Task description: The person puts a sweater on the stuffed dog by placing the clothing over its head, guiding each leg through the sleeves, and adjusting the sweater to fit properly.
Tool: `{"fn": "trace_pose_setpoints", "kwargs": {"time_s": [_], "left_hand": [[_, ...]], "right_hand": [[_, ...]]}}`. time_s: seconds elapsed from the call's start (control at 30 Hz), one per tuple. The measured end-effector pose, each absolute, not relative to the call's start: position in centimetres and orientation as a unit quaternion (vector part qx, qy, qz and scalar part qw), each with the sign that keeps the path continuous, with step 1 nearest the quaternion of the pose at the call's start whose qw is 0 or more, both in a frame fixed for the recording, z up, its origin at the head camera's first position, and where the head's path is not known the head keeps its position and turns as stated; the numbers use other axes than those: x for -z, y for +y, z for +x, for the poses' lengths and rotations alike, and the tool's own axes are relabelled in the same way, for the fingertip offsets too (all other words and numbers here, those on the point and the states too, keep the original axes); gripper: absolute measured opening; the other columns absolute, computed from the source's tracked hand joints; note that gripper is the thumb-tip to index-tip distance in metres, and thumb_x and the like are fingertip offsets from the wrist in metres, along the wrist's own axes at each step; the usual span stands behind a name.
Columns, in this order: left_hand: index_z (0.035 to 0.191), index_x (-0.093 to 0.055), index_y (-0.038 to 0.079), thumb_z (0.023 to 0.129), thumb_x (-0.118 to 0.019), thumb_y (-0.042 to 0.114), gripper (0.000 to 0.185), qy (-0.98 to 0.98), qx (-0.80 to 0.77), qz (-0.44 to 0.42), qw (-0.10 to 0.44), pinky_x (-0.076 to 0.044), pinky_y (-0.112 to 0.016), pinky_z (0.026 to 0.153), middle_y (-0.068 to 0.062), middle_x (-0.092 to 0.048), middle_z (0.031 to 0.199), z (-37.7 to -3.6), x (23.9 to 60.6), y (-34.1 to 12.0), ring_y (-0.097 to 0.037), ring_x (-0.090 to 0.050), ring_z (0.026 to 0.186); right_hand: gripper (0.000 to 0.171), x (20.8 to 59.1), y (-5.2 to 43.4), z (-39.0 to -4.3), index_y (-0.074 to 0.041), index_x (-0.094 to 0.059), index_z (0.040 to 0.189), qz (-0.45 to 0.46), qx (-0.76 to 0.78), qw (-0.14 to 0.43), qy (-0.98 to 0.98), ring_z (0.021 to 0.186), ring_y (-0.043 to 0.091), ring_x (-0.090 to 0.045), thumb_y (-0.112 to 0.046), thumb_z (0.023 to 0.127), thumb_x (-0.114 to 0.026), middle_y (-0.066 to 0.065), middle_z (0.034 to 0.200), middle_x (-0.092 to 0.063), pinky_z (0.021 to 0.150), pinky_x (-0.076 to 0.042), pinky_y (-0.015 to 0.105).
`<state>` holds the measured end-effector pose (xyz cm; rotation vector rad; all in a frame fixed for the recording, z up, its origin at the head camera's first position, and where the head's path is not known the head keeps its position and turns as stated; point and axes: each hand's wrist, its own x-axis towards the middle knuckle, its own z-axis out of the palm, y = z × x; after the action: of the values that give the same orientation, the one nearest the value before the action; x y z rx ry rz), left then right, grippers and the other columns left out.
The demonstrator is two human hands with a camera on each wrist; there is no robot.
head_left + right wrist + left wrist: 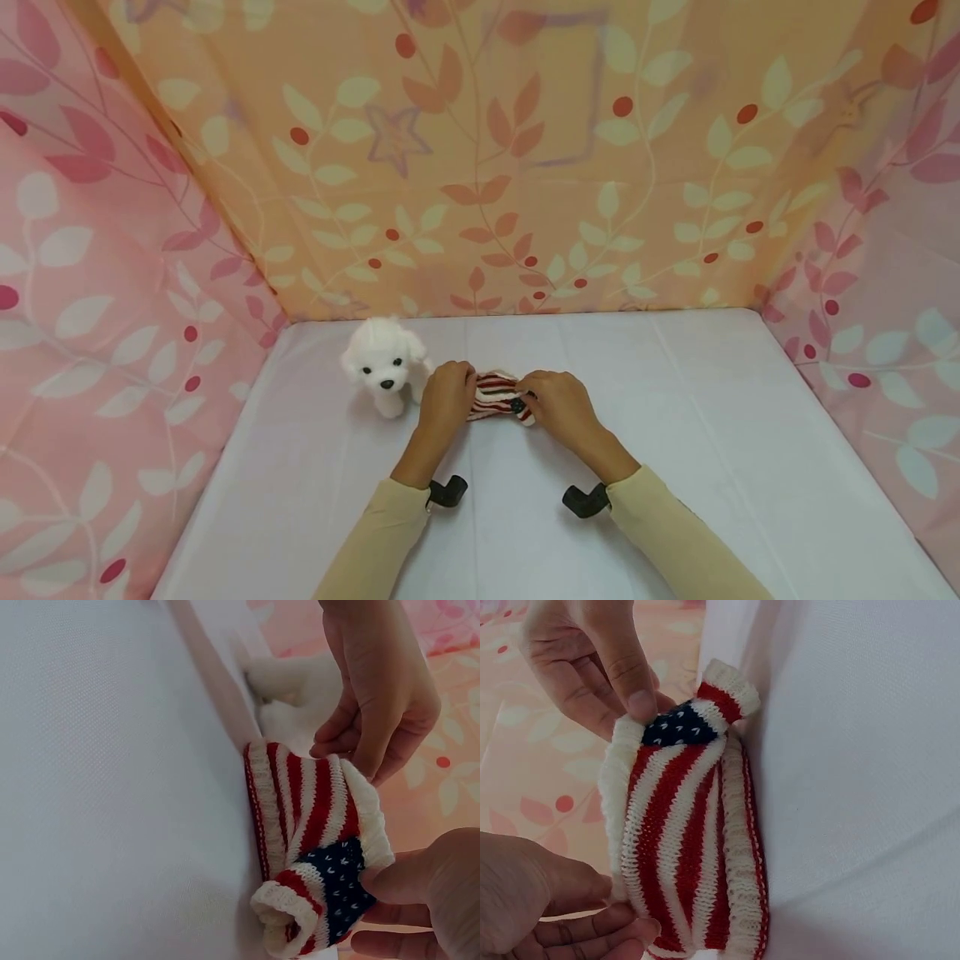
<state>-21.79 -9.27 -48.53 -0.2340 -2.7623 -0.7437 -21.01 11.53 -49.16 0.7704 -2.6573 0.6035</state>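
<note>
On the worktop [712, 467], a plush dog [384, 360] is standing toward the far-left corner; a striped knitted sweater [493, 393] is resting short of the far edge. The left hand [447, 398] and right hand [560, 403], fingertips closed, are pinching it; uneven tugging would be risking stretched knit.

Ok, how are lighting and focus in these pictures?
Head view: soft light, faint shadow beside the white plush dog; left wrist view: dim, stitches crisp on the knitted flag-patterned sweater, floral fabric behind softer; right wrist view: dim, dog blurred behind the sweater.
</note>
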Motion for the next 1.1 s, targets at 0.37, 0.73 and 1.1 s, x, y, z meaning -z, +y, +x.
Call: {"fn": "trace_pose_setpoints", "kwargs": {"time_s": [0.37,0.73,1.1], "left_hand": [[0.095,-0.080,0.004,0.092,-0.074,0.006,0.007,-0.931,0.314,-0.095,0.156,-0.058,-0.035,0.069,-0.007,-0.074,0.087,-20.6,46.6,-8.9,-0.021,-0.072,0.081],[0.095,-0.079,-0.001,0.090,-0.074,-0.001,0.007,-0.895,0.366,-0.137,0.216,-0.055,-0.028,0.059,-0.009,-0.072,0.080,-18.8,42.2,-9.6,-0.017,-0.067,0.069],[0.097,-0.078,-0.001,0.091,-0.074,0.001,0.008,-0.874,0.397,-0.147,0.240,-0.057,-0.031,0.062,-0.009,-0.073,0.084,-17.7,38.1,-11.8,-0.017,-0.068,0.071]], "right_hand": [[0.017,47.3,12.3,-20.5,-0.011,-0.080,0.098,0.266,-0.242,0.190,-0.914,0.093,0.022,-0.072,-0.005,0.082,-0.084,0.004,0.106,-0.076,0.078,-0.058,0.043],[0.015,44.2,12.3,-20.5,-0.008,-0.080,0.097,0.304,-0.246,0.248,-0.887,0.092,0.024,-0.073,-0.007,0.083,-0.085,0.007,0.106,-0.076,0.077,-0.058,0.042],[0.017,40.5,11.2,-20.7,-0.009,-0.080,0.099,0.346,-0.238,0.296,-0.858,0.094,0.023,-0.072,-0.009,0.083,-0.085,0.007,0.107,-0.076,0.078,-0.057,0.040]]}}
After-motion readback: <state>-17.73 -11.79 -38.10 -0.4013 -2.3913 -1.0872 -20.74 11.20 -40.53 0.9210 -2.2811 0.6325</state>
